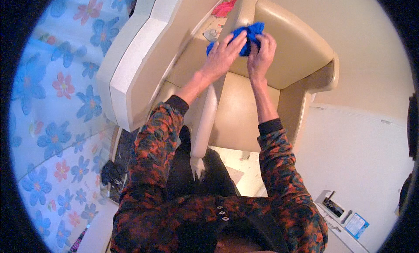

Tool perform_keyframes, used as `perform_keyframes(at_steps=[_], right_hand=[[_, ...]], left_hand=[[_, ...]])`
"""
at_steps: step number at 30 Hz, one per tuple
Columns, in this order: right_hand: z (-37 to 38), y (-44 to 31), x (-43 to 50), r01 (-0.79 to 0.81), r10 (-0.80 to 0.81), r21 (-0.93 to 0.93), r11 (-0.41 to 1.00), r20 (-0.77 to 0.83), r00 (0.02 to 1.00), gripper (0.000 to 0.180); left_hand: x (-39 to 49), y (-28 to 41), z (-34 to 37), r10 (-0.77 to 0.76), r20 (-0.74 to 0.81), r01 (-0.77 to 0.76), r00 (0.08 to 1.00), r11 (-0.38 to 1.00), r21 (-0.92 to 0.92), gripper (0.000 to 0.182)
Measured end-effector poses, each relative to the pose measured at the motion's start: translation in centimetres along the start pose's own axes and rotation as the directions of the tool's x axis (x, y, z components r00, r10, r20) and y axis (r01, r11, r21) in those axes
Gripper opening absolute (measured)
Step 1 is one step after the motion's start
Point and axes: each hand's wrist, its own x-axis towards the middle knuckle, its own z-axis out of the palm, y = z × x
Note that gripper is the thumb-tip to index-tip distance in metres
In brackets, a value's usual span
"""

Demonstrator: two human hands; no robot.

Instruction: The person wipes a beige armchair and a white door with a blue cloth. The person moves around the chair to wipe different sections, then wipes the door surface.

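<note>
A bright blue cloth (254, 29) is bunched up between my two hands. My left hand (224, 55) lies over its left part, fingers pointing up and to the right. My right hand (263, 53) grips the right side with bent fingers. Both hands are above a beige armchair with a smooth, leather-like cover, near where its left armrest (207, 122) meets the backrest (294, 45). Below my right forearm is the seat (245, 112). Whether the cloth touches the chair cannot be told. A blue bit also shows left of my left hand.
A pale padded furniture piece (131, 76) stands close on the left, before a floral curtain (65, 105). Beyond the armrest lie a pink cloth (224, 8) and a small crumpled item (211, 34). At right, a ledge holds a blue-and-white packet (356, 225).
</note>
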Motion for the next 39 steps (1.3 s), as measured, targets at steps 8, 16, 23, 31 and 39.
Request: perform_keyframes(at_steps=[8,16,23,31,39], right_hand=[[6.0,4.1,4.1,-0.043,0.043,-0.007,0.999,0.233,0.971,0.046],[7.8,7.0,7.6,0.049,0.023,-0.265,0.963,0.262,0.965,0.045],[7.5,8.0,7.0,-0.092,0.136,-0.209,0.974,0.208,0.969,0.046],[7.9,8.4,9.6,-0.212,0.361,-0.509,0.834,0.214,0.908,0.052],[8.3,9.4,9.6,-0.371,0.421,-0.445,0.815,0.014,0.907,0.056]], left_hand=[[6.4,-5.1,4.2,-0.136,0.053,0.142,0.989,0.981,-0.133,0.068],[11.0,-7.8,6.0,-0.070,-0.051,0.040,0.996,0.897,-0.441,0.060],[12.4,-7.8,6.9,-0.022,-0.079,-0.021,0.997,0.865,-0.502,0.061],[15.6,-10.0,7.2,0.080,-0.043,-0.091,0.996,0.895,-0.436,0.063],[17.3,-10.3,8.3,0.035,0.180,0.030,0.983,0.937,-0.348,0.071]])
